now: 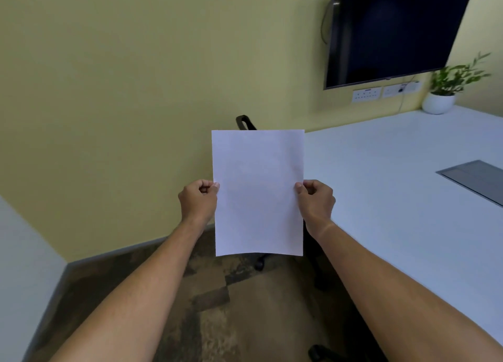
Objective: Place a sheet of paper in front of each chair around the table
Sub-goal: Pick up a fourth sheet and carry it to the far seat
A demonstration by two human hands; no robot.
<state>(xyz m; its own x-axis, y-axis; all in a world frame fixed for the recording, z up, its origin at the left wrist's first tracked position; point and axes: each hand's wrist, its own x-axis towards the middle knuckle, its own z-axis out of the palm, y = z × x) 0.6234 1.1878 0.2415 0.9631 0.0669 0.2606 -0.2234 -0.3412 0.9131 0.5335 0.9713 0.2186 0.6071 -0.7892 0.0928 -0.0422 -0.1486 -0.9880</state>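
Observation:
A blank white sheet of paper point(258, 192) is held upright in the air in front of me. My left hand point(198, 201) pinches its left edge and my right hand point(315, 201) pinches its right edge, both at mid height. Behind the sheet stands a black chair point(245, 122), mostly hidden; only its top and a castor below the paper show. The white table point(394, 184) stretches to the right of the sheet, its near left edge just beside my right hand.
A grey cable hatch point(473, 179) is set into the tabletop at the right. A potted plant point(441, 100) stands at the table's far end under a wall screen point(392, 29). Patterned carpet point(217, 307) lies below my arms. Part of another dark chair base point(324, 352) shows at the bottom.

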